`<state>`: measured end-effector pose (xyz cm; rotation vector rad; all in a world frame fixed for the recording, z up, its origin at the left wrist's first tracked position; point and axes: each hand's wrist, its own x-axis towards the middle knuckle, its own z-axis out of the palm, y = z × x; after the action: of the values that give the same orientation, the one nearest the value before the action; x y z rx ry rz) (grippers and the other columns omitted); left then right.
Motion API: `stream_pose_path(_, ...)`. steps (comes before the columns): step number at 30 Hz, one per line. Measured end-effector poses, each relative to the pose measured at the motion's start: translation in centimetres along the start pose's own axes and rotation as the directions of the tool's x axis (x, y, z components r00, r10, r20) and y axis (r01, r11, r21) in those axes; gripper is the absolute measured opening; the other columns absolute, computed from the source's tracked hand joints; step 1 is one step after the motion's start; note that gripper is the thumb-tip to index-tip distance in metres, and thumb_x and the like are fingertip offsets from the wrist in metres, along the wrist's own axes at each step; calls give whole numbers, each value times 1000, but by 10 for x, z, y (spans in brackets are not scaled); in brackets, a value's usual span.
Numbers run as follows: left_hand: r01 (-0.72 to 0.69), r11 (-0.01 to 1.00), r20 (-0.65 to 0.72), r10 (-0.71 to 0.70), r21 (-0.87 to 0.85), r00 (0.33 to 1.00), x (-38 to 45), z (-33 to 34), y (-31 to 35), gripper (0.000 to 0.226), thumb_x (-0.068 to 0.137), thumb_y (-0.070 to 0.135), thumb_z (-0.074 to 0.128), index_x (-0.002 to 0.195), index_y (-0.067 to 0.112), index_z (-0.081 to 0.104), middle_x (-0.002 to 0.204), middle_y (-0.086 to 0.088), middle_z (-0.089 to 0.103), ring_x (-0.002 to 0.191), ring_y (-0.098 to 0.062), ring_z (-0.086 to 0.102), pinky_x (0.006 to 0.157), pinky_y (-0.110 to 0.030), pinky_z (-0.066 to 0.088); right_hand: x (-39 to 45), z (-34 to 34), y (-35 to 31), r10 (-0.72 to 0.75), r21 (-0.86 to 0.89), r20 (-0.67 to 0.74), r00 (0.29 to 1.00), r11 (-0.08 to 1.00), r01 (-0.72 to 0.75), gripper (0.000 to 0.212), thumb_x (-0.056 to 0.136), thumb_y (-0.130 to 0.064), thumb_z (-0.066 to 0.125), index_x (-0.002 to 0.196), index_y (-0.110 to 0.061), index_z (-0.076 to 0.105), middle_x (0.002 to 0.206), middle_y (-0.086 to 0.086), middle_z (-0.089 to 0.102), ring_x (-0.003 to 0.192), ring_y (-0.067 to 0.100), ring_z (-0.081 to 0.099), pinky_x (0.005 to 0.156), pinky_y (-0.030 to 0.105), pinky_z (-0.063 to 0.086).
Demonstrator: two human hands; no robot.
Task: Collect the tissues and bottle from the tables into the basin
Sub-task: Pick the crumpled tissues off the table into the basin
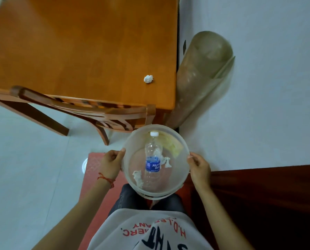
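Basin held at its rim by both hands: left hand and right hand grip opposite sides. Inside lie the bottle and two tissues. Another crumpled tissue sits on the table, well beyond both hands.

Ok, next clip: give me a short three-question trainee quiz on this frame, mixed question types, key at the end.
1. True or false: the bottle lies inside the basin.
2. Where is the tissue not yet collected? A) on the floor B) on the orange table C) on the chair
3. How many tissues lie in the basin?

Key
1. True.
2. B, near the table's right edge.
3. Two, one on each side of the bottle. The left hand and right hand grip opposite rims.
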<state>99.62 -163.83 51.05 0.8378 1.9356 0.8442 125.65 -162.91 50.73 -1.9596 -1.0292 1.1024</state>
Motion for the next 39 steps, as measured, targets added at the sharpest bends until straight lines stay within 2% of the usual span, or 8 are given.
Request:
stream_pose_path(3, 5, 1000, 9, -6, 2, 1000, 6, -5, -2, 37, 87, 32, 53, 80, -3, 64, 67, -9, 62, 63, -28, 60, 69, -41, 54, 0, 3, -5, -10, -15, 21, 1000, 1000, 11, 23, 89, -16, 56, 109, -10, 65, 90, 3, 66, 82, 18, 63, 68, 23, 49)
stream_pose_path(11, -23, 999, 25, 23, 30, 999, 14, -14, -3, 35, 90, 28, 49, 79, -1, 63, 60, -4, 59, 56, -19, 59, 55, -21, 45, 9, 10, -12, -14, -69, 83, 996, 997, 19, 24, 89, -21, 58, 110, -11, 65, 91, 3, 66, 81, 13, 63, 63, 13, 51)
stream_pose_path(14, -28, 999, 21, 28, 34, 999, 16, -16, -8, 37, 90, 28, 48, 77, -3, 64, 60, -7, 60, 57, -22, 60, 57, -24, 47, 19, 8, -23, 14, -66, 95, 995, 998, -7, 30, 88, -26, 59, 114, -11, 63, 104, 6, 66, 99, 25, 63, 87, 39, 54)
stream_pose_path(16, -26, 999, 12, 26, 31, 1000, 16, -17, -9, 37, 90, 27, 49, 74, -3, 64, 61, -7, 59, 58, -23, 59, 60, -28, 49, 31, 8, -38, 9, -27, 75, 997, 1000, -7, 33, 87, -26, 60, 116, -11, 62, 106, 4, 64, 105, 26, 61, 95, 46, 50)
stream_pose_path(22, 14, 1000, -26, -15, -20, 1000, 8, -14, -10, 28, 89, 21, 50, 72, 1, 60, 60, -5, 57, 56, -20, 56, 56, -24, 44, 76, 26, -101, -135, 61, 87, 987, 990, 130, 37, 85, -28, 63, 119, -14, 60, 104, 1, 64, 102, 19, 60, 95, 38, 50)
stream_pose_path(29, 39, 999, -107, -41, -18, 993, 0, -9, -4, 24, 89, 19, 52, 70, 4, 57, 59, -1, 56, 56, -15, 54, 53, -21, 40, 129, 78, -154, -292, -24, 238, 926, 952, 306, 42, 89, -30, 58, 127, -13, 52, 120, 2, 60, 103, 11, 54, 83, 24, 45)
stream_pose_path(35, 66, 998, -160, -66, -5, 985, -2, -6, -5, 21, 87, 19, 54, 69, 8, 57, 61, 1, 56, 58, -14, 54, 58, -25, 42, 174, 125, -178, -312, -70, 281, 908, 937, 343, 43, 90, -25, 56, 130, -12, 48, 132, 9, 55, 116, 20, 54, 85, 25, 43)
stream_pose_path(39, 80, 996, -174, -85, -35, 981, -4, -3, -3, 24, 87, 16, 54, 63, 19, 53, 62, 2, 56, 58, -13, 54, 56, -23, 42, 196, 151, -178, -364, -169, 361, 859, 880, 444, 46, 90, -27, 56, 133, -17, 45, 139, 7, 47, 128, 22, 44, 103, 37, 42)
